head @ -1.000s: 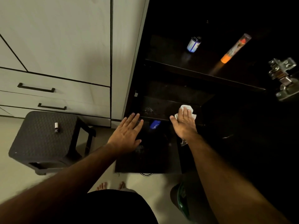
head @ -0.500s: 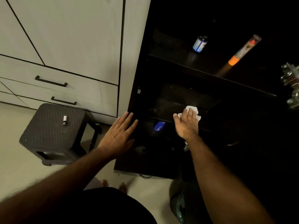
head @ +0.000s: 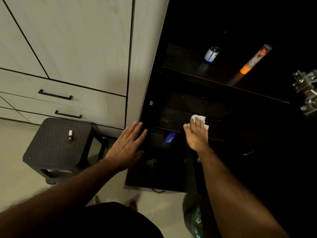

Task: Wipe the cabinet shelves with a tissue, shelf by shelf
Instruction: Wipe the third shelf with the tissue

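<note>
The dark open cabinet fills the right half of the view, with an upper shelf (head: 197,73) and a lower shelf (head: 171,117). My right hand (head: 196,134) lies flat with straight fingers on a white tissue (head: 199,118), pressing it against the lower shelf. My left hand (head: 127,146) is spread with straight fingers near the cabinet's left edge and holds nothing. The cabinet's depths are too dark to make out.
A small blue-labelled bottle (head: 211,54) and an orange-tipped tube (head: 253,60) stand on the upper shelf. A blue item (head: 170,137) lies below the lower shelf. A dark stool (head: 56,143) carries a small bottle (head: 70,135). A metal hinge (head: 307,93) sits at right.
My right hand and the tissue have stayed on the lower shelf, shifting only slightly. The view has swung a little to the left, and my left hand keeps its spread pose.
</note>
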Action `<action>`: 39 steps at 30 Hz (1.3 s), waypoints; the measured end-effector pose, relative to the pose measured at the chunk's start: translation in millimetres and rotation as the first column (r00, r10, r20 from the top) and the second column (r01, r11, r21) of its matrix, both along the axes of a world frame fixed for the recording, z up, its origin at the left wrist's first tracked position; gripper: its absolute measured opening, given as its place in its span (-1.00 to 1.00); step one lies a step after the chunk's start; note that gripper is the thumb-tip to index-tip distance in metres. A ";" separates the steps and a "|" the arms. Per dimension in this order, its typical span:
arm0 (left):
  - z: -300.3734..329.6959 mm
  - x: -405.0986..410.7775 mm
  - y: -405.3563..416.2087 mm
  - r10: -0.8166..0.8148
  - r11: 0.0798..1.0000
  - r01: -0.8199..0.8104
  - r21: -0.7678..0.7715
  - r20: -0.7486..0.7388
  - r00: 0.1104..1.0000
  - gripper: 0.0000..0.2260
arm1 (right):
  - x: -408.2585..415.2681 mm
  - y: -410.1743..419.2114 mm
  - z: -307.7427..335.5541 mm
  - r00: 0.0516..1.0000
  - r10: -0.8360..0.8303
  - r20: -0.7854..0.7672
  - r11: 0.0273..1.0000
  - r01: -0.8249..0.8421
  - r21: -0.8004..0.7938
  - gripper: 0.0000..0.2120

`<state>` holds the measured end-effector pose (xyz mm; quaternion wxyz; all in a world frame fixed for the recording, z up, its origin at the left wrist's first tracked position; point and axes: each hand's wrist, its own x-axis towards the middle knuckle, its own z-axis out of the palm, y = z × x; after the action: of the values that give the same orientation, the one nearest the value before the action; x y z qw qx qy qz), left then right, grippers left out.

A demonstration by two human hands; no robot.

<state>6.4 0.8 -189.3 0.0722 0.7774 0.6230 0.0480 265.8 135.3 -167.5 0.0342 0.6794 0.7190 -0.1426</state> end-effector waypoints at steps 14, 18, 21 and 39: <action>7.9 -51.6 10.2 -0.111 0.994 0.111 0.008 0.129 0.986 -0.33 | -55.1 -28.2 4.6 0.991 0.126 -0.033 0.988 -0.128 -0.084 -0.44; 6.4 -58.1 6.3 -0.112 0.993 0.115 -0.019 0.119 0.987 -0.34 | -77.2 -12.5 2.2 0.996 -0.088 0.027 0.993 0.090 -0.078 -0.39; 6.4 -59.5 5.6 -0.089 0.995 0.093 -0.028 0.125 0.988 -0.33 | -118.4 -6.6 1.5 0.999 -0.023 0.041 0.996 0.026 -0.084 -0.36; -7.5 -25.7 19.6 0.091 0.995 -0.081 -0.066 0.173 0.981 -0.28 | -107.4 -17.1 3.2 0.985 0.172 -0.007 0.984 -0.172 -0.036 -0.36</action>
<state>-19.3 20.4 -196.8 0.1478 0.7400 0.6484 0.1010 158.4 118.2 -164.3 0.0574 0.6137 0.7723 -0.1537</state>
